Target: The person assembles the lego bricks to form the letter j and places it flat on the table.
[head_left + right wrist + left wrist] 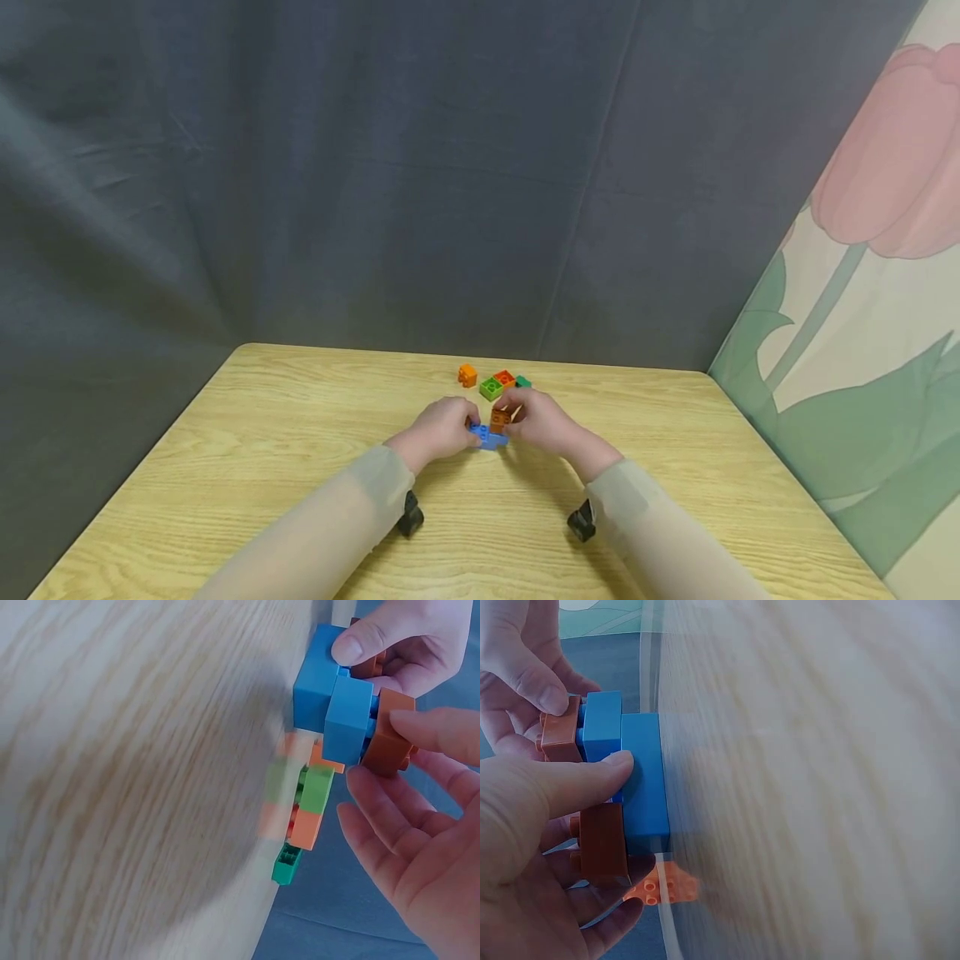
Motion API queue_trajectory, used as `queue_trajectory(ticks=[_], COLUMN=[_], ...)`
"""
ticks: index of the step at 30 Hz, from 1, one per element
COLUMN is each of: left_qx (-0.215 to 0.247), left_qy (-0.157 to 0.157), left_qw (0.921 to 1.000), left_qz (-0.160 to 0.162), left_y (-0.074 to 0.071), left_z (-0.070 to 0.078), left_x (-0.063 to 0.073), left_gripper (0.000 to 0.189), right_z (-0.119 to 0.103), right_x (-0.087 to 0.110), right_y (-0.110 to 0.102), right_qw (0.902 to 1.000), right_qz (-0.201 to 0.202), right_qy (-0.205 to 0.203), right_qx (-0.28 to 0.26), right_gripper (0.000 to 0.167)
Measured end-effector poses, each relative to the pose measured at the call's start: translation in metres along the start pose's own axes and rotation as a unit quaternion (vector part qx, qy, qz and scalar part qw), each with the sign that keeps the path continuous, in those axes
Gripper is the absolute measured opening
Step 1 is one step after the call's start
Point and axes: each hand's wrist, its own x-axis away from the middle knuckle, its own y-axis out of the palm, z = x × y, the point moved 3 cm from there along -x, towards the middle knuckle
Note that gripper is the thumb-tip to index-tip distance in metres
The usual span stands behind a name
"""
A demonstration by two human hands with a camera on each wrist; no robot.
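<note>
On the wood-grain table (300,500), your left hand (442,427) and right hand (542,423) are both pinching. The left grips the long blue brick (646,795); its right end bears the smaller blue brick (349,720), topped by the right brown brick (388,733) between your right thumb and fingers. The left-wrist view shows the left brown brick (604,844), hidden in the head view. A dark-green brick (523,382) lies farther off.

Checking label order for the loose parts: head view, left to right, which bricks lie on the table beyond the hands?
Orange plastic brick → lime-green plastic brick → red-orange plastic brick → dark green plastic brick.
</note>
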Motion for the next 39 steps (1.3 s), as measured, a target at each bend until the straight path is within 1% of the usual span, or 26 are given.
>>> queue_trajectory(ticks=[19, 26, 34, 39], left_qx=[-0.006, -0.002, 0.001, 0.001], left_qy=[0.001, 0.001, 0.004, 0.003], left_qw=[1.0000, 1.0000, 1.0000, 1.0000], left_qz=[0.000, 0.000, 0.003, 0.002], left_y=[0.0028, 0.0027, 0.0024, 0.0022], left_z=[-0.0029, -0.0025, -0.0030, -0.0026], left_x=[-0.0024, -0.0020, -0.0024, -0.0018], left_gripper=[0.018, 0.018, 0.019, 0.018], right_z=[-0.0084, -0.0080, -0.0064, -0.0046], right_x=[0.0023, 0.0031, 0.0035, 0.0034], right_y=[0.0000, 0.0000, 0.0006, 0.0021], right_qw=[0.9991, 0.9991, 0.9992, 0.9986], right_qz=[0.004, 0.007, 0.009, 0.010], right_qy=[0.004, 0.010, 0.001, -0.003], right_qx=[0.042, 0.041, 0.040, 0.051], right_gripper=[0.028, 0.027, 0.028, 0.028])
